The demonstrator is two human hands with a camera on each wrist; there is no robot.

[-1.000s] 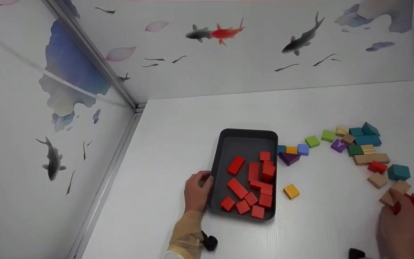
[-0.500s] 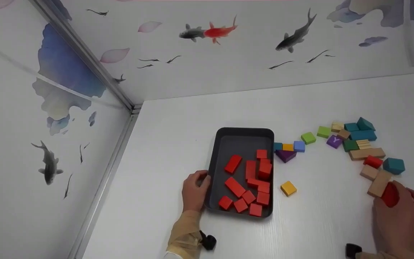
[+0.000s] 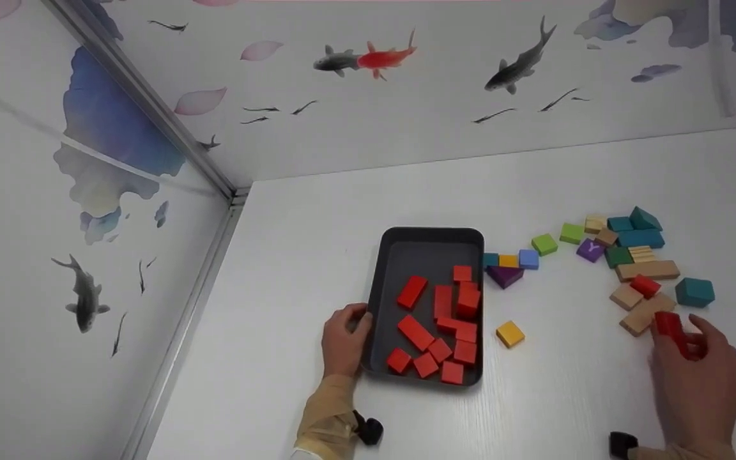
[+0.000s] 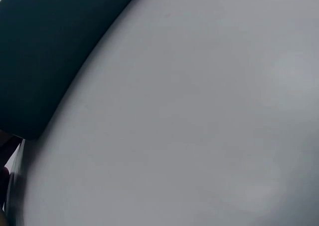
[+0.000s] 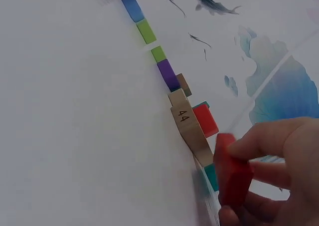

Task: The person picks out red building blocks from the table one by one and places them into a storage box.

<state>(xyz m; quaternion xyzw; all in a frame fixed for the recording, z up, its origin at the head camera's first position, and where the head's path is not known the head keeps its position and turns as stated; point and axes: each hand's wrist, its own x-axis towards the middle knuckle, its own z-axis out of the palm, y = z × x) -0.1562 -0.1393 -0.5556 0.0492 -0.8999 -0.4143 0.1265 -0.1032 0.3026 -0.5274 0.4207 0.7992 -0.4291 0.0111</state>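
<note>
At the left rim of a dark baking tray [image 3: 416,236], my left hand [image 3: 344,342] holds the edge with curled fingers. Red blocks [image 3: 416,332] of several sizes lie inside, mostly toward the tray's right and near end. My right hand [image 3: 700,377] pinches a red block [image 5: 232,176] between thumb and fingers, just above the table. Part of that block is hidden by the fingers in the head view. Close to it lie a long wooden block [image 3: 648,314], a smaller wooden block [image 3: 626,296] and another red block [image 3: 645,285]. The left wrist view shows mainly the tray's dark side [image 4: 55,51] and white tabletop.
Teal [image 3: 695,292], green, purple and wooden blocks cluster on the right. Two lime blocks [image 3: 544,244] and a short row with a blue block [image 3: 529,259] and purple triangle [image 3: 505,276] reach toward the tray. A yellow block [image 3: 510,334] lies alone. Printed walls [image 3: 444,140] border the table.
My right hand has lifted the red block from among the wooden blocks and moved slightly left. The wooden blocks beside it have shifted. My left hand stays at the tray.
</note>
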